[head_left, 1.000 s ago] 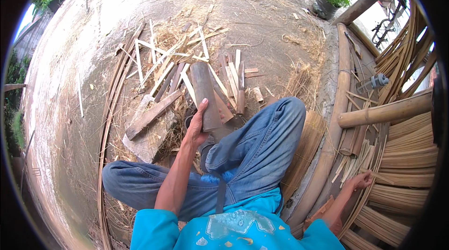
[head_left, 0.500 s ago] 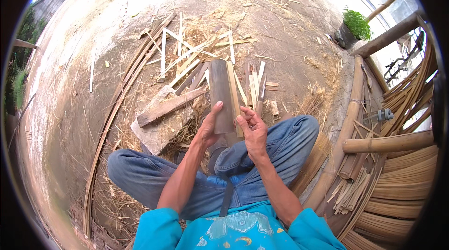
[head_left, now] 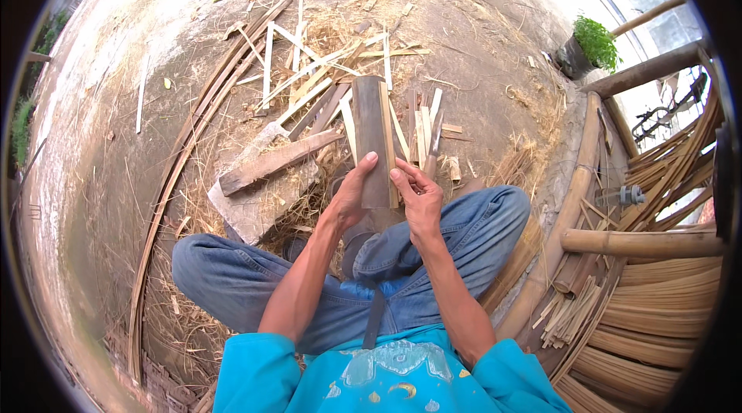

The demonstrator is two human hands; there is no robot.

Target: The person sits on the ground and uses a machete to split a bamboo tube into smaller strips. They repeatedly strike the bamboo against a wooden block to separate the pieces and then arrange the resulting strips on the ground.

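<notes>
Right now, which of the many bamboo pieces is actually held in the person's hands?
The wide, dark-brown curved bamboo slab, standing upright between left hand and right hand. The thin pale bamboo strips all lie loose on the ground behind it.

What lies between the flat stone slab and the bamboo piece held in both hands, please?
In the head view, a wooden plank lies across the slab, with dry straw up to the bamboo piece.

You get bright, even daylight; beyond your right hand (head_left: 421, 200) the far ground washes out to glare. Shadows stay soft under your left hand (head_left: 352, 197). Sharp at centre, edges bend strongly into a black rim
</notes>
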